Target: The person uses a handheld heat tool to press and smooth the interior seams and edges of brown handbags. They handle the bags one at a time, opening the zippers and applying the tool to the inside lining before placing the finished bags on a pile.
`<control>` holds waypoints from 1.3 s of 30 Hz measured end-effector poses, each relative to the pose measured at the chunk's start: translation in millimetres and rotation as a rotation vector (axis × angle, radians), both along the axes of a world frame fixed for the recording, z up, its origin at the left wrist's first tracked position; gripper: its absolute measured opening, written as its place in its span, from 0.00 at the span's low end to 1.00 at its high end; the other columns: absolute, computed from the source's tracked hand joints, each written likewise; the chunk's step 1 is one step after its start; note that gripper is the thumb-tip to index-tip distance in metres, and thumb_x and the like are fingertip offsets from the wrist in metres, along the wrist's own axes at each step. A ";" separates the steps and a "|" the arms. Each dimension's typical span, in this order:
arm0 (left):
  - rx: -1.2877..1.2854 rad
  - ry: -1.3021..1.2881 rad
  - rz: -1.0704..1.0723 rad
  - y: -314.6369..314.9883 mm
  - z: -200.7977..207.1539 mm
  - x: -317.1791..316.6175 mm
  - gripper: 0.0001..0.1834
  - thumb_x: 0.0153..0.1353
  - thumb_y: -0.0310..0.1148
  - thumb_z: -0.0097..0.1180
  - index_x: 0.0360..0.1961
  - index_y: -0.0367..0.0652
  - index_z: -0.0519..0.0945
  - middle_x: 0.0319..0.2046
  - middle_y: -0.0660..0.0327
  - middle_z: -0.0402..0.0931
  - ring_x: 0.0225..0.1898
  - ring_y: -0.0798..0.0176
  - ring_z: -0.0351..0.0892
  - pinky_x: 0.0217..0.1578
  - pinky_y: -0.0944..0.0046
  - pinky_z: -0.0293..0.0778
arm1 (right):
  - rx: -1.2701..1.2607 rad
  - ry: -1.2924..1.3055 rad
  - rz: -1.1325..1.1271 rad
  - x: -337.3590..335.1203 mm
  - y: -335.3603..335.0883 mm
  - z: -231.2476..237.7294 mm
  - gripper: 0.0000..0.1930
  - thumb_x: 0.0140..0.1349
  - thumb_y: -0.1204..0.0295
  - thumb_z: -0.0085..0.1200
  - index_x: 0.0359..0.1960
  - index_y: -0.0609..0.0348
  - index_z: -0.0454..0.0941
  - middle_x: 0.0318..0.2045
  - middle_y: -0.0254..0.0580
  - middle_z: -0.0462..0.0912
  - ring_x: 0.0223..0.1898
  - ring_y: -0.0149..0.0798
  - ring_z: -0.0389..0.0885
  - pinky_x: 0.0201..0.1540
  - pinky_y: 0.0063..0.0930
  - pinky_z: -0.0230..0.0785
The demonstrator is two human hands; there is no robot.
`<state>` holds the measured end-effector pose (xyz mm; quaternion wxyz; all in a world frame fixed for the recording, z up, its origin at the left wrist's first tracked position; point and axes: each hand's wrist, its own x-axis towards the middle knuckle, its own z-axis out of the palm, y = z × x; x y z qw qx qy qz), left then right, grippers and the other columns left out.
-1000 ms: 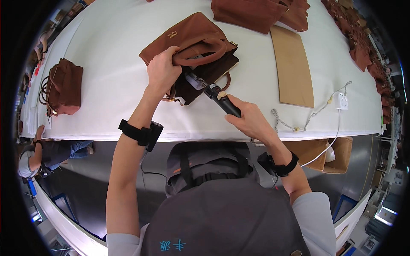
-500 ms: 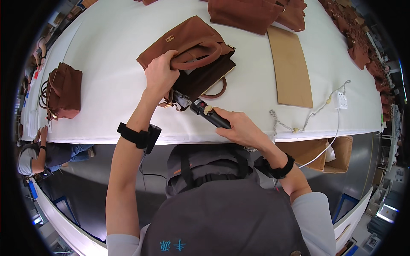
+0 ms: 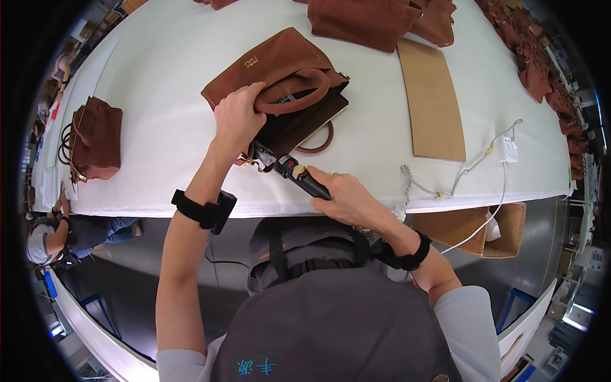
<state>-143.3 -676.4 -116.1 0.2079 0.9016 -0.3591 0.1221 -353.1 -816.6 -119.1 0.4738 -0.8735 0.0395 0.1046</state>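
A brown leather handbag (image 3: 273, 57) lies on its side on the white table with its dark opening toward me. My left hand (image 3: 240, 113) is closed on the bag's edge beside the base of one rolled handle (image 3: 312, 95). The other handle (image 3: 321, 140) rests on the table. In my right hand (image 3: 347, 196) is a black hot-air gun (image 3: 302, 178) with a metal nozzle. Its nozzle points at the bag's near left corner, next to a gold-coloured clasp (image 3: 247, 163). My left hand and wrist partly hide that corner.
A flat cardboard sheet (image 3: 433, 102) lies to the right. A braided cord (image 3: 458, 180) runs to a white power strip (image 3: 508, 149). More brown bags (image 3: 363, 22) lie at the back, another bag (image 3: 97, 137) at left. A co-worker (image 3: 54, 235) is at far left; an open cardboard box (image 3: 458, 229) sits below the table edge.
My right hand and the hot-air gun have shifted left and slightly nearer to me. The upper bag handle has tilted a little. My left hand keeps its hold.
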 end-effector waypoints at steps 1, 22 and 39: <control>-0.004 0.002 0.004 0.5 1.0 2.0 0.23 0.42 0.21 0.55 0.44 0.45 0.79 0.37 0.55 0.80 0.38 0.49 0.79 0.35 0.54 0.75 | 0.056 0.009 -0.021 0.9 -3.0 0.5 0.28 0.53 0.70 0.52 0.57 0.64 0.64 0.22 0.60 0.73 0.24 0.55 0.75 0.30 0.40 0.66; -0.051 0.064 0.089 6.0 6.9 3.5 0.19 0.48 0.23 0.51 0.42 0.48 0.81 0.33 0.55 0.81 0.35 0.48 0.79 0.35 0.55 0.75 | 0.388 0.256 -0.198 -17.1 -28.9 20.3 0.29 0.52 0.71 0.55 0.57 0.67 0.67 0.18 0.41 0.72 0.16 0.34 0.72 0.20 0.28 0.65; -1.129 0.824 0.504 316.5 57.9 191.4 0.12 0.54 0.29 0.59 0.37 0.31 0.79 0.30 0.55 0.80 0.26 0.61 0.80 0.27 0.65 0.74 | 0.815 -0.274 -0.970 -108.7 -142.3 26.2 0.20 0.55 0.69 0.54 0.47 0.66 0.67 0.26 0.42 0.75 0.12 0.27 0.70 0.06 0.17 0.61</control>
